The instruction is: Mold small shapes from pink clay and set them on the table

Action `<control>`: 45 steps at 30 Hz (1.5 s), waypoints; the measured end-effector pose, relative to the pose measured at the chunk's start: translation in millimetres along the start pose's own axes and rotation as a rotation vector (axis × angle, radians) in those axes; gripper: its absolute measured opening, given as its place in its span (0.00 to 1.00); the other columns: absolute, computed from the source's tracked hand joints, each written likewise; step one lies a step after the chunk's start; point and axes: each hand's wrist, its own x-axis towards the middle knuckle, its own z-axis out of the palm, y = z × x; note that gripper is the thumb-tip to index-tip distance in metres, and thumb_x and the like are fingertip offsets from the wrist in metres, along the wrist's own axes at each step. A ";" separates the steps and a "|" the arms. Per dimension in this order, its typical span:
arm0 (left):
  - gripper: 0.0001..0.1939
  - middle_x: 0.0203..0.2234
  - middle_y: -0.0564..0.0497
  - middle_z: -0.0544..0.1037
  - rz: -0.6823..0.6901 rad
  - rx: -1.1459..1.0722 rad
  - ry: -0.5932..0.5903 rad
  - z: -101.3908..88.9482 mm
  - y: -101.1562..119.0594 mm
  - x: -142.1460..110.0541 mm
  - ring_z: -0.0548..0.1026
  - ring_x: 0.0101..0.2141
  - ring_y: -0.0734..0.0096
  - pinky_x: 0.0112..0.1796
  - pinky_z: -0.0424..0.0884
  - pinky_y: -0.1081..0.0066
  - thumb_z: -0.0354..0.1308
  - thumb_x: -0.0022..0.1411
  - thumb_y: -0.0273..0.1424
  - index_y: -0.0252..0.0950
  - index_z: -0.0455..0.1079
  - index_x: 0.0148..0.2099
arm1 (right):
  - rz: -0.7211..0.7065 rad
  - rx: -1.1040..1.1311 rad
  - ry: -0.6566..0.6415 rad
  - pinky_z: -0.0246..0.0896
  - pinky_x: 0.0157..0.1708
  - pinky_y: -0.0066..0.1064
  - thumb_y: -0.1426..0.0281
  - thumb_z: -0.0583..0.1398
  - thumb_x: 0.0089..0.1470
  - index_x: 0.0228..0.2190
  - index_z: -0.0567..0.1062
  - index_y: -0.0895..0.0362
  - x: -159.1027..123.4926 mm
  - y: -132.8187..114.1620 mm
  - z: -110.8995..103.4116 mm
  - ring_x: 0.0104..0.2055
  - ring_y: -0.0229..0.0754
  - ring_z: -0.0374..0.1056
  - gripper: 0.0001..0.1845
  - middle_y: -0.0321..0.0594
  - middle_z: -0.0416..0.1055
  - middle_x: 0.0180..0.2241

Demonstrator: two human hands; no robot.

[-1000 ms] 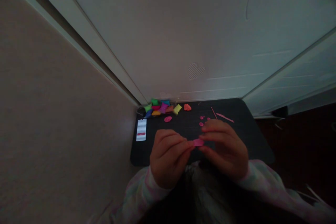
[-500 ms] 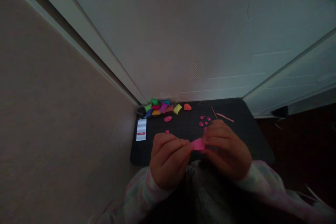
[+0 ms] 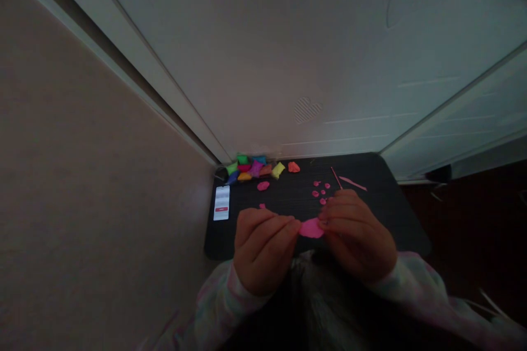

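Observation:
A flat pink piece of modelling clay (image 3: 312, 228) is stretched between my two hands, above the near part of the dark table (image 3: 288, 205). My left hand (image 3: 265, 252) pinches its left end, with the fingers closed. At the right end my right hand (image 3: 359, 236) grips it between thumb and fingers. Beyond the right hand lie several small pink clay bits (image 3: 315, 193). Past the left hand are a larger pink clay lump (image 3: 263, 186) and a small pink scrap (image 3: 262, 206), the scrap close to my knuckles.
Colourful clay packets (image 3: 256, 168) lie along the back left, with an orange clay lump (image 3: 293, 167) to their right. A phone (image 3: 222, 203) with a lit screen rests at the left edge. Two thin pink tools (image 3: 353, 183) lie back right. A white panel (image 3: 304, 66) rises behind the table.
The pink clay between my fingers looks wider and more pointed at its ends. My right fingers have shifted slightly to the right; the things on the table stay put.

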 end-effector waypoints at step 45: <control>0.05 0.26 0.49 0.78 -0.860 -0.310 -0.236 38.6 -13.1 -12.9 0.73 0.28 0.72 0.31 0.68 0.71 0.57 0.51 0.27 0.33 0.74 0.31 | 1.189 0.712 0.010 0.53 0.24 0.24 0.65 0.61 0.43 0.23 0.73 0.58 -15.9 22.4 31.2 0.22 0.31 0.58 0.08 0.30 0.65 0.19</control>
